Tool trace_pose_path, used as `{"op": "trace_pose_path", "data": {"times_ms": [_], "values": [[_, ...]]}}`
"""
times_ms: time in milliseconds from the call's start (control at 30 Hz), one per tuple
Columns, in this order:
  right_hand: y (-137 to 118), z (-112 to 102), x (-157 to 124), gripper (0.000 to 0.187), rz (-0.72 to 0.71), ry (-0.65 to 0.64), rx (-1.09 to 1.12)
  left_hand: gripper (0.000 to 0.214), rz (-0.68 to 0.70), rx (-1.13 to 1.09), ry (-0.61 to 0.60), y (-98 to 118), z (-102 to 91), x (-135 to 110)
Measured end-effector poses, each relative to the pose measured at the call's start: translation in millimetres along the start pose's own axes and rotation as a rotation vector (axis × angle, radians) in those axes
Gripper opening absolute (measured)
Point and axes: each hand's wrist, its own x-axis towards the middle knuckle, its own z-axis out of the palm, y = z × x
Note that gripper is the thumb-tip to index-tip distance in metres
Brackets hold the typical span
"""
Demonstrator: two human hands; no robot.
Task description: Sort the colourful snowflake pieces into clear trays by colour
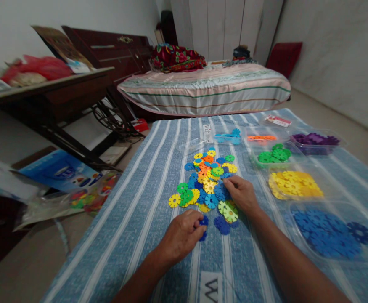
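- Head view: the left hand [182, 235] is low at the near edge of the pile, its thumb and forefinger together on a dark blue disc [204, 220] with a notched rim.
- The right hand [242, 193] reaches into the right side of the pile, its fingers curled together over a blue disc [222, 192]; the fingertips are partly hidden, so I cannot tell whether they grip it or only touch it.
- The loose pile of mixed discs [209, 185] lies mid-table between and beyond the hands, overlapping in yellow, orange, green and several blues.
- Pale green discs [229, 211] lie at its near right edge, with more dark blue discs [221, 225] just below them.
- Along the right of the striped cloth [152, 168] stand clear boxes holding discs by colour: blue discs [325, 231] nearest, then yellow discs [294, 183] and green discs [274, 155].
- Farther back, boxes hold purple discs [316, 139], orange discs [262, 138] and light blue discs [229, 136].
- Past the table is a bed [202, 92] with a red flowered bundle [180, 57] on it.
- To the left stands a sewing-machine table [67, 92] with a red bag [45, 68] on top.
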Motion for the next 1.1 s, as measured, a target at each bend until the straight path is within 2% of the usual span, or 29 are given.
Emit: {"op": "trace_pose_path", "data": {"times_ms": [567, 1100], "values": [[-1.8, -0.8, 0.0, 0.032, 0.007, 0.004, 0.000, 0.015, -0.023, -0.002, -0.030, 1.9, -1.9, 0.1], [-4.4, -2.0, -0.3, 0.032, 0.008, 0.006, 0.006, 0.010, -0.001, -0.003, 0.011, 2.7, -1.5, -0.7]]}}
